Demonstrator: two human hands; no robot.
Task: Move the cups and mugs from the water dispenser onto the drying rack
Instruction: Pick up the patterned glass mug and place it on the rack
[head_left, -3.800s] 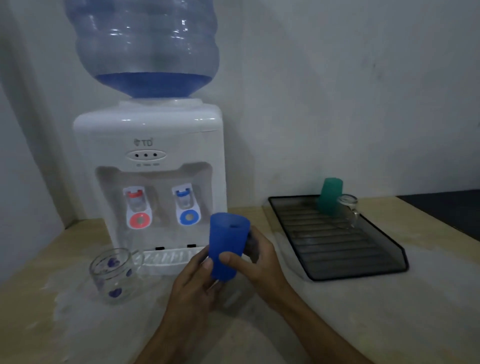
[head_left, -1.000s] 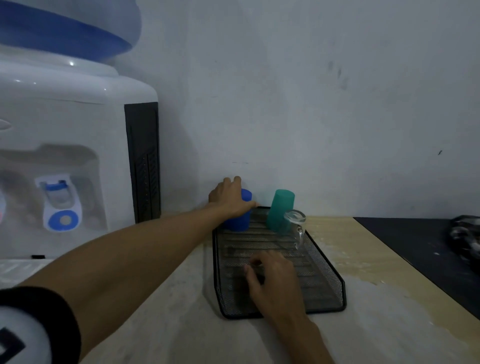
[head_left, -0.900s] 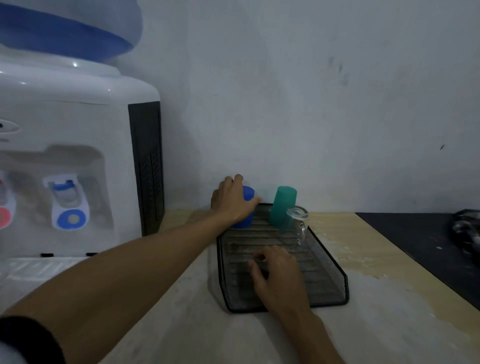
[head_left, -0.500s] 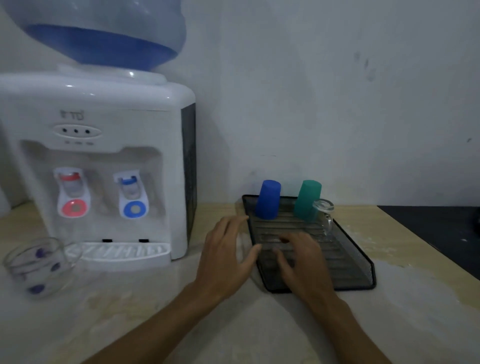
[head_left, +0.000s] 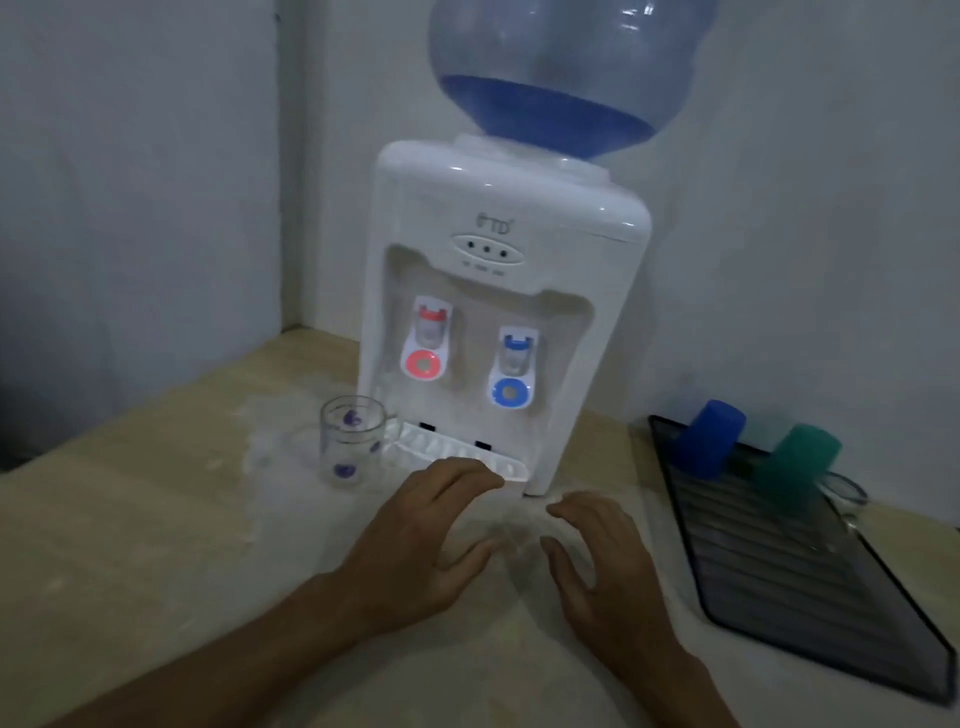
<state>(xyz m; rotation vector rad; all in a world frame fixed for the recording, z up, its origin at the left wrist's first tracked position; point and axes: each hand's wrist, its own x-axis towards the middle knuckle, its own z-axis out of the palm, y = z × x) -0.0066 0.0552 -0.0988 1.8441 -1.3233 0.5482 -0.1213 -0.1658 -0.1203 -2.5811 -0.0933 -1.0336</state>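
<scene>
A clear glass mug with purple spots (head_left: 352, 447) stands upright on the counter, just left of the white water dispenser (head_left: 498, 312) and its drip tray (head_left: 457, 453). On the black mesh drying rack (head_left: 810, 582) at the right sit a blue cup (head_left: 709, 437) and a green cup (head_left: 797, 465), both upside down, with a clear glass mug (head_left: 844, 498) behind the green one. My left hand (head_left: 426, 535) and my right hand (head_left: 597, 556) hover empty over the counter in front of the dispenser, fingers spread.
A large blue water bottle (head_left: 561, 67) tops the dispenser. Walls meet in a corner at the back left. The pale counter (head_left: 156, 545) has a whitish worn patch around the spotted mug.
My left hand let go of the blue cup on the rack. Both hands drew back left from the rack to the front of the dispenser. The view swung left.
</scene>
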